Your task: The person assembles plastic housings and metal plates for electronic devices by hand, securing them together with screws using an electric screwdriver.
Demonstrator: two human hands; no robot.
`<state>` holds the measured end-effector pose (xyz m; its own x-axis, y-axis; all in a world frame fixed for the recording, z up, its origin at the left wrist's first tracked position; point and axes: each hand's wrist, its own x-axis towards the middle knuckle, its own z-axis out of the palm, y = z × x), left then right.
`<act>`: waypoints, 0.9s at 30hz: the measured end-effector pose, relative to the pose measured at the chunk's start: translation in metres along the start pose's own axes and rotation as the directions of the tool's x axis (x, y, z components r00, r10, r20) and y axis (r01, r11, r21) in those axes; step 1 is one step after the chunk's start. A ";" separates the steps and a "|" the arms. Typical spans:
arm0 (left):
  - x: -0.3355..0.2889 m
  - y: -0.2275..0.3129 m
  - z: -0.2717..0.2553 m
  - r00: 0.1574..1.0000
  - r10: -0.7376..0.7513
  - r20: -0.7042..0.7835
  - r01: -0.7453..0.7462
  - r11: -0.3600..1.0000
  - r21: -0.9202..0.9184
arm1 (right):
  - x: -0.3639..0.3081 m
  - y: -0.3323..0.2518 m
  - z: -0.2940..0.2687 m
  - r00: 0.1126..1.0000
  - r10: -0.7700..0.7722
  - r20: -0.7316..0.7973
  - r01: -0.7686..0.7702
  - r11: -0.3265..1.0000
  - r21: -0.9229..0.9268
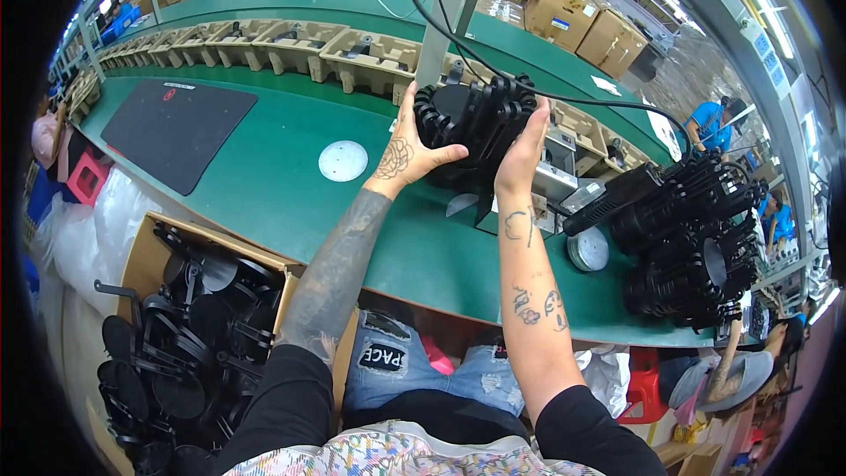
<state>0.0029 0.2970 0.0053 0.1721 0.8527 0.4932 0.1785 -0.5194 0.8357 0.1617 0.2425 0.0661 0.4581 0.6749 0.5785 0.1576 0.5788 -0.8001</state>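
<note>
Between my two hands is a bundle of black parts with rounded, ridged ends (480,123); what kind of parts they are I cannot make out. My left hand (405,148) presses its left side, with the thumb stretched across the near face. On the opposite side, my right hand (524,152) has its palm and fingers against the bundle, its fingertips partly hidden. Just under and right of the bundle stands a grey metal fixture (553,172). A pale round disc (343,160) lies on the green table to the left of my left forearm.
Larger stacks of similar black parts (679,278) stand at the right, beside a stack of round discs (588,249). A carton of black disc-ended parts (189,344) is at lower left. Moulded trays (366,57) line the back; a black mat (181,132) lies left. A cable (608,104) hangs across.
</note>
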 end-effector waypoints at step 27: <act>-0.022 -0.033 0.024 0.996 -0.015 -0.091 -0.005 0.978 -0.208 | 0.015 -0.030 0.014 0.923 -0.176 0.343 0.349 0.758 -0.551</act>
<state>0.0167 0.2939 -0.0386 0.0802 0.8618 0.5008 -0.0276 -0.5003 0.8654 0.1517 0.2419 0.1009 0.0952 0.6777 0.7291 0.7613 0.4224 -0.4920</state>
